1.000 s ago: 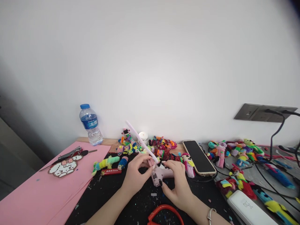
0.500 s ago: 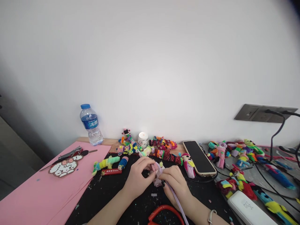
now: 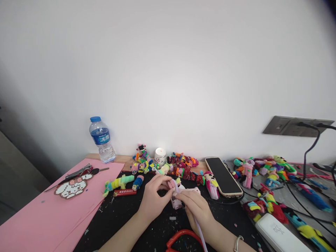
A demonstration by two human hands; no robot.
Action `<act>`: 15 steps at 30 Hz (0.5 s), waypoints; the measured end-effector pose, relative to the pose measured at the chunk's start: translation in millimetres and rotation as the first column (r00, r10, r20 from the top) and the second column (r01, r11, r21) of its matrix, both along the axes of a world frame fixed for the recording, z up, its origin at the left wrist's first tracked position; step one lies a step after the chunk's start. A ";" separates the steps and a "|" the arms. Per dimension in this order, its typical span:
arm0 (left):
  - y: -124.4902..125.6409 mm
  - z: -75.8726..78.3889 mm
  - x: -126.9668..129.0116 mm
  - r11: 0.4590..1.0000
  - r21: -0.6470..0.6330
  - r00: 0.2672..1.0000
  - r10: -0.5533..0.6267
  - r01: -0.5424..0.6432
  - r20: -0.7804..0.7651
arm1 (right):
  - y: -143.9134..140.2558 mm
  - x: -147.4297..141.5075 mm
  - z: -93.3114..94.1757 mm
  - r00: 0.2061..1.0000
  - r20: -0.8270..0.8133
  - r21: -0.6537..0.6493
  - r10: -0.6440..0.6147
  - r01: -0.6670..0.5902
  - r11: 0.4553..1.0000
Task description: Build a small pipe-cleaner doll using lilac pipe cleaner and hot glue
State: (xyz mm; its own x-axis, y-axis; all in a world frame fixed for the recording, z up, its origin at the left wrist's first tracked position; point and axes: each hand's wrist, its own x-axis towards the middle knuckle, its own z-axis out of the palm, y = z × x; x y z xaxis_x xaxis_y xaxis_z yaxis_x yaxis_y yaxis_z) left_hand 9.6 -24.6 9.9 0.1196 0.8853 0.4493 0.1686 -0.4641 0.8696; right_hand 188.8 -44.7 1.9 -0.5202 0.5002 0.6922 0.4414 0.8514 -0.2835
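Over the desk (image 3: 131,220), the left hand (image 3: 153,197) pinches a small pink figure (image 3: 176,196). The right hand (image 3: 195,208) grips a lilac pipe cleaner (image 3: 198,229) wrapped against that figure, near a phone (image 3: 223,176).

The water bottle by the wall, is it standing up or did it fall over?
Standing up. The water bottle sits on its base by the wall, blue cap on top.
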 end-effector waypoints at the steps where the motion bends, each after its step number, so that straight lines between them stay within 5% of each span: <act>1: -0.1 0.3 0.1 1.000 0.000 1.000 0.001 -0.001 0.001 | 0.2 0.1 -1.1 1.000 0.000 0.003 0.004 -0.004 1.000; 15: 3.4 -1.3 0.0 0.975 -0.206 0.960 -0.028 0.088 0.277 | -4.1 -4.9 -3.9 0.977 -0.175 -0.267 -0.124 0.074 0.961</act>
State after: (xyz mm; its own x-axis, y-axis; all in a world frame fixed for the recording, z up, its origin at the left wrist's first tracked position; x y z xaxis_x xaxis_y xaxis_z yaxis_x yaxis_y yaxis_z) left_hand 9.6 -21.2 8.6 0.0738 0.9595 0.2720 -0.1086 -0.2634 0.9586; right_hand 183.8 -48.9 -2.0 -0.3318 0.7166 0.6135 0.4366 0.6931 -0.5736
